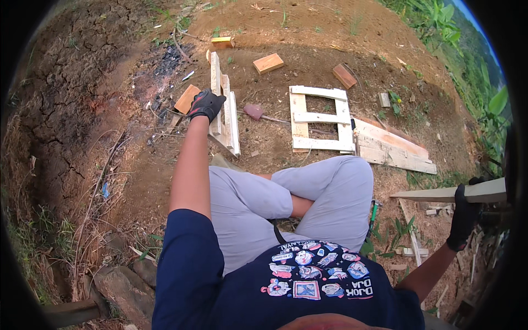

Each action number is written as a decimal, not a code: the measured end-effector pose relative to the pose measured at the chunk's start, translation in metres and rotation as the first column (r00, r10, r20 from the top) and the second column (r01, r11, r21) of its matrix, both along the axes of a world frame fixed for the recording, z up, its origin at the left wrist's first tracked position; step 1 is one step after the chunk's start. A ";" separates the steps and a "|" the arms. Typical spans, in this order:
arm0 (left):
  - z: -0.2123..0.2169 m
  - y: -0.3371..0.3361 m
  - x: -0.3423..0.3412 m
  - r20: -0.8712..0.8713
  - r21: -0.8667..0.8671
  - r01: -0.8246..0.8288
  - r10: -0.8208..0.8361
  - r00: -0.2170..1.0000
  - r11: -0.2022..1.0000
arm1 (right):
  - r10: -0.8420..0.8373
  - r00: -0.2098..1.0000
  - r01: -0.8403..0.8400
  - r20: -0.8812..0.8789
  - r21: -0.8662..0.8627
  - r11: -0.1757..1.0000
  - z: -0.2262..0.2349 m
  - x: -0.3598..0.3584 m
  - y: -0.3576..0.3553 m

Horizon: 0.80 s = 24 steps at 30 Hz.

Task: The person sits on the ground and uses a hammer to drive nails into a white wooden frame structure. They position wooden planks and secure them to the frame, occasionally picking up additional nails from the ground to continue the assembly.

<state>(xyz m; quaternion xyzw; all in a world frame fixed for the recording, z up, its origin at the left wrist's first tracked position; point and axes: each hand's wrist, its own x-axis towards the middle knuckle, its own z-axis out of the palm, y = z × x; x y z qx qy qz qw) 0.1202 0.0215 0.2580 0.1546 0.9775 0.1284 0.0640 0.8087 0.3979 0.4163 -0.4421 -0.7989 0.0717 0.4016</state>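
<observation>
My left hand [206, 104], in a black glove, is closed on a pale wooden frame [232, 118] that stands on its edge on the dirt, left of centre. Off to the right, my right hand [465, 220], also gloved in black, grips a long pale wooden plank [434, 194] that reaches inward at a low slant. A second wooden frame [322, 117], with three crosspieces over two side boards, lies flat ahead of my crossed legs. Between the two frames rests a mallet [254, 111] with a reddish head and a thin handle.
Several boards [393, 143] lie right of the flat frame. Wooden blocks [268, 64] are scattered farther off, one [187, 99] beside my left hand. A green-handled tool [373, 214] lies by my right knee. Rocks [124, 291] sit at lower left; plants line the right.
</observation>
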 end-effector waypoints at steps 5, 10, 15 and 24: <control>0.005 0.005 -0.006 -0.013 -0.026 0.019 -0.019 1.000 0.999 | -0.010 0.979 0.035 -0.206 0.117 0.992 -0.047 0.008 0.005; 0.006 0.008 -0.004 0.017 0.011 -0.004 0.003 1.000 1.000 | -0.134 0.967 0.150 -0.215 0.061 0.987 -0.085 0.009 0.013; 0.005 -0.001 -0.008 0.038 0.016 0.018 -0.019 0.999 1.000 | -0.115 0.987 0.118 -0.112 0.018 0.993 -0.147 0.011 0.029; 0.009 0.003 0.000 0.045 0.005 0.030 -0.031 0.999 1.000 | 0.096 0.994 -0.103 -0.058 -0.127 0.987 -0.161 -0.089 0.085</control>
